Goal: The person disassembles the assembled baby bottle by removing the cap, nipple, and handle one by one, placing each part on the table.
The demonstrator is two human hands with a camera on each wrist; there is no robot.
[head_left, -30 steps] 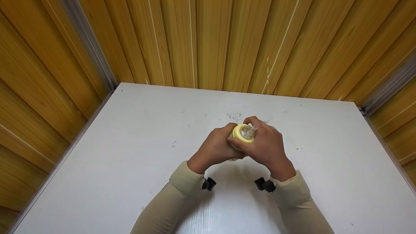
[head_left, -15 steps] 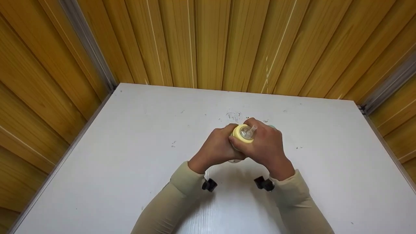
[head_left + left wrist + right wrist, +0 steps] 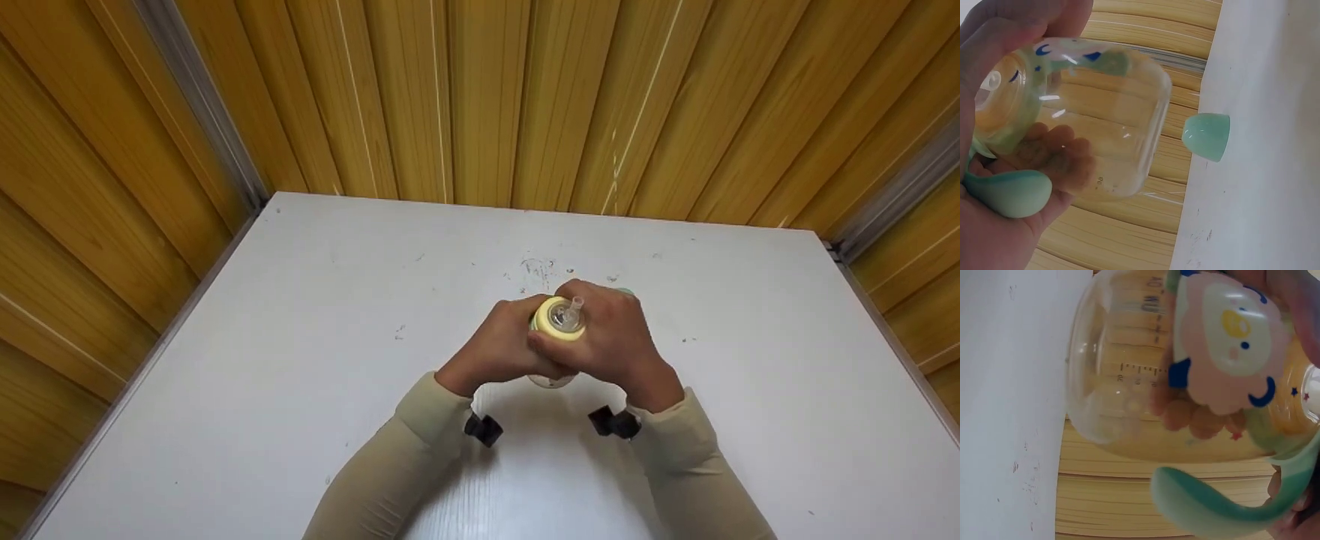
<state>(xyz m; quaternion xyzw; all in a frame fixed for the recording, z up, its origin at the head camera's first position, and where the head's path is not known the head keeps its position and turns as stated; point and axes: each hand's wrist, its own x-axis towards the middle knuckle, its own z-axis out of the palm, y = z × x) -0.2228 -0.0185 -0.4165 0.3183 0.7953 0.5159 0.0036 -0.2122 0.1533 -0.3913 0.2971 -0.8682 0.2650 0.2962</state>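
Between both hands is a clear baby bottle (image 3: 1123,394) with a printed animal face and measuring marks, held over the table. Its yellow collar (image 3: 544,328) and a clear spout (image 3: 576,307) show on top in the head view. My left hand (image 3: 501,346) grips the bottle, its fingers visible through the clear wall in the left wrist view. With thumb and fingers around the collar, my right hand (image 3: 619,341) covers the bottle's right side. A green curved handle (image 3: 1013,194) sticks out beside the left palm. The palm sides of both hands are mostly hidden from above.
A pale green cap (image 3: 1207,136) stands on the white table (image 3: 360,285), behind the right hand and mostly hidden by it in the head view. Wood-patterned panels (image 3: 480,105) wall the table at the back and sides. Black wrist mounts (image 3: 484,430) hang under both sleeves.
Both hands and the bottle have shifted slightly toward the body. The spout leans less to the right, and more of the bottle's base and the green cap shows.
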